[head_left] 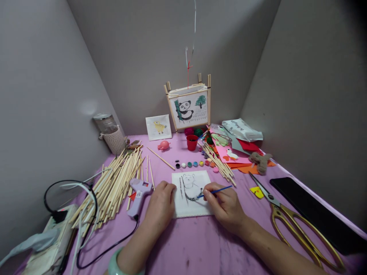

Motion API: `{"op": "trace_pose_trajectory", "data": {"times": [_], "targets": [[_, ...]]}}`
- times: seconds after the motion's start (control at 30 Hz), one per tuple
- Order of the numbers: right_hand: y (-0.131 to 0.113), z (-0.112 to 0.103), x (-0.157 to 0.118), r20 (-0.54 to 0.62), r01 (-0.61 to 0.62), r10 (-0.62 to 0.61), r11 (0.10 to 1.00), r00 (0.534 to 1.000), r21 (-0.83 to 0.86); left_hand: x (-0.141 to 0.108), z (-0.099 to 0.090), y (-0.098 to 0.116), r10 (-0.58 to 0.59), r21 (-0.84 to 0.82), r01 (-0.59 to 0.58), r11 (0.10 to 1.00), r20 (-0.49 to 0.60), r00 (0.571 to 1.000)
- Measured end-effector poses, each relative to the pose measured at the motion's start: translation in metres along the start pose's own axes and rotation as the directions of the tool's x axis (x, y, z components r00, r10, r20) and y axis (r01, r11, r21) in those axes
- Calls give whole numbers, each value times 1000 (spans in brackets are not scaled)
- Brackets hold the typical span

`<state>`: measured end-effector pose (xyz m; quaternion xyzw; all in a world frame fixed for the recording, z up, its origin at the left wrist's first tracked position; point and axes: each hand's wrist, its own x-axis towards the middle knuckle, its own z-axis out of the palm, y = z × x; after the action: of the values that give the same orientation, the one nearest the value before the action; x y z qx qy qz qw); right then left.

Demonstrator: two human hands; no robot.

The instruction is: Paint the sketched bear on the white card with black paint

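Note:
A white sheet [191, 211] lies flat in front of me, bearing a partly painted black panda outline beside two upright lines. My right hand [222, 202] grips a thin blue brush [219, 190], its tip touching the sheet near the lower right of the panda's body. My left hand [161, 201] rests on the sheet's left edge with its fingers curled together; whether anything is under them is hidden. Beyond the sheet runs a row of small paint pots [195, 164]. Farther back stands a red cup [192, 142], below a hanging lantern [189, 108] with a painted panda and tree.
Wooden sticks [114, 183], a lilac glue gun [139, 196] and cables lie left, near a power strip [54, 240]. Gold-handled scissors [298, 225] and a black phone-like slab [315, 214] lie right. Behind are a duck picture [158, 127], a pink toy [163, 145] and coloured paper.

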<state>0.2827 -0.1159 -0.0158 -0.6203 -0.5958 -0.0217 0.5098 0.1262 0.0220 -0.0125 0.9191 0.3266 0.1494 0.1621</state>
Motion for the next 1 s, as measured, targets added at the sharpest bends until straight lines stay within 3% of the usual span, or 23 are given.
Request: {"op": "trace_pose_trajectory", "data": {"times": [0.1,0.27,0.67,1.0], "targets": [[0,1,0,32,9,-9,1000,999,-3,0,0,0,-8,-1,8,1000,6,1000],[0,-1,0,-22,4,-5,1000,1000,-26,1,0,0,-2,-4,2,1000,2,1000],[4,7,0,74,-8,5,999,997,42,1,1,-1,3,-20,-3,1000,-6,1000],[0,6,0,17,29,-30,999,999,35,1,2,-1,-4,-13,4,1000,-2,1000]]}}
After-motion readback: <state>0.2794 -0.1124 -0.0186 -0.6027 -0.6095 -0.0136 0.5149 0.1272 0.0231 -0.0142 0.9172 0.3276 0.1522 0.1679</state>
